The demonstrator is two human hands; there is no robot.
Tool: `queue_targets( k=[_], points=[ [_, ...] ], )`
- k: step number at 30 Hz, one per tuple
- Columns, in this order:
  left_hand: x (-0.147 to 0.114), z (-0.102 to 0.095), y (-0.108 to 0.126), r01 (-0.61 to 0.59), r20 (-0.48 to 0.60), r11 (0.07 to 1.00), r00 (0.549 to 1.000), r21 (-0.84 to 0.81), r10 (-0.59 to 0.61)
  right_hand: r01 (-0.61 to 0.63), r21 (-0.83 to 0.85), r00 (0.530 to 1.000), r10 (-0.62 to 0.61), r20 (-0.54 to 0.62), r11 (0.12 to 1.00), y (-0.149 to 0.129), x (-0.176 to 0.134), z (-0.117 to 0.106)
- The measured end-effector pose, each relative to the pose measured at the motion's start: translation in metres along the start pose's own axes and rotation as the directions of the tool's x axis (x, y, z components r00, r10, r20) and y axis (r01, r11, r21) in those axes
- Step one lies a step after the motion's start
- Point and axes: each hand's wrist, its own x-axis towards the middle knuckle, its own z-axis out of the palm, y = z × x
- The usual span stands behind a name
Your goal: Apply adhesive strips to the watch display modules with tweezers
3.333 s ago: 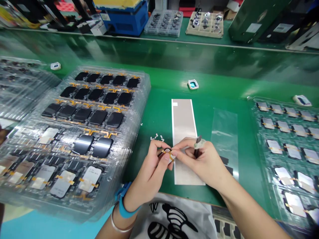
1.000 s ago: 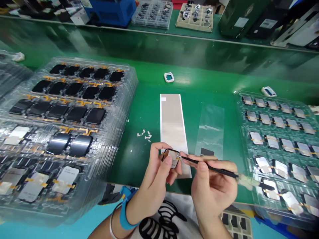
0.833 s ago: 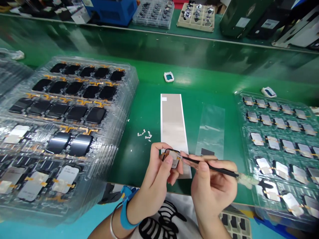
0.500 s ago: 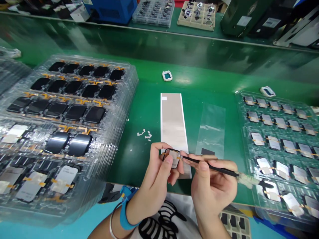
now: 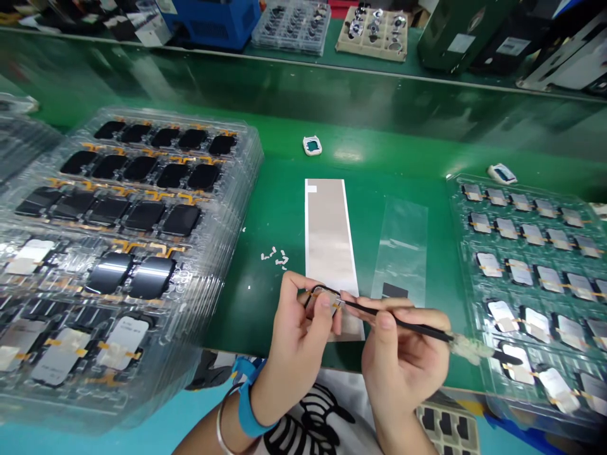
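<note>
My left hand (image 5: 306, 322) is closed on a small watch screen module (image 5: 334, 302), its thumb pressed on the metal back. A black rim and a bit of orange flex cable show; the fingers hide much of the rest. My right hand (image 5: 408, 347) grips slim black tweezers (image 5: 417, 327), with cloudy tape wrapped near the rear end. Their pale tip meets the module's right edge by the flex cable; exact contact is too small to tell. Beneath the hands lies a beige sheet with white borders (image 5: 329, 234).
Stacked clear trays of black screen modules (image 5: 251, 158) stand at left. Another clear tray (image 5: 467, 278) holds silver-backed modules at right. Between them are white scraps (image 5: 282, 259), a clear plastic bag (image 5: 405, 234) and a white frame (image 5: 312, 146). A shelf edge (image 5: 284, 60) crosses the back.
The module has tilted, so less of its back shows, and my left thumb covers more of it. The tweezers stay at its right edge. My left wrist has shifted slightly right.
</note>
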Motion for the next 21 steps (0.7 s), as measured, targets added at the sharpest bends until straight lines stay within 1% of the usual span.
queue_targets(
  k=[1,3,5,6,7,8,10,11,13,15,17,19,21],
  points=[
    [0.001,0.0,-0.001,-0.004,-0.011,1.0,1.0,0.022,0.004,-0.002,0.005,1.0,0.002,-0.011,1.0,-0.001,0.002,-0.001],
    [0.002,-0.002,-0.002,0.008,-0.018,0.997,1.0,0.075,-0.006,0.037,-0.022,0.997,-0.039,-0.062,0.999,-0.003,0.009,-0.008],
    [0.001,-0.004,-0.002,0.024,-0.003,0.988,1.0,0.154,-0.023,0.076,-0.112,0.985,-0.091,-0.143,0.991,-0.005,0.02,-0.023],
    [0.001,-0.005,-0.002,0.026,0.025,0.978,0.999,0.206,-0.032,0.062,-0.171,0.98,-0.092,-0.175,0.983,-0.006,0.026,-0.033],
    [0.0,-0.005,-0.001,0.023,0.067,0.964,0.997,0.265,-0.042,0.013,-0.228,0.978,-0.059,-0.199,0.974,-0.007,0.032,-0.045],
    [-0.001,-0.005,0.0,0.01,0.12,0.943,0.991,0.333,-0.053,-0.062,-0.28,0.98,0.005,-0.2,0.958,-0.008,0.037,-0.058],
    [-0.002,-0.002,0.002,-0.053,0.249,0.878,0.966,0.475,-0.076,-0.187,-0.347,0.979,0.144,-0.146,0.919,-0.01,0.043,-0.081],
    [-0.001,0.0,0.003,-0.104,0.313,0.836,0.946,0.539,-0.084,-0.22,-0.369,0.975,0.19,-0.115,0.903,-0.01,0.045,-0.091],
    [0.002,0.008,0.002,-0.223,0.421,0.738,0.902,0.637,-0.091,-0.24,-0.389,0.971,0.223,-0.089,0.889,-0.009,0.045,-0.103],
    [0.006,0.016,-0.002,-0.343,0.508,0.645,0.857,0.683,-0.082,-0.244,-0.385,0.97,0.223,-0.099,0.89,-0.008,0.044,-0.108],
    [0.01,0.023,-0.007,-0.437,0.567,0.571,0.822,0.695,-0.062,-0.258,-0.373,0.966,0.233,-0.111,0.891,-0.006,0.044,-0.108],
    [0.013,0.027,-0.011,-0.493,0.603,0.517,0.796,0.699,-0.056,-0.281,-0.356,0.96,0.254,-0.12,0.891,-0.004,0.044,-0.107],
    [0.015,0.03,-0.014,-0.521,0.621,0.48,0.781,0.706,-0.065,-0.296,-0.349,0.955,0.269,-0.125,0.889,-0.003,0.045,-0.105]
  ],
)
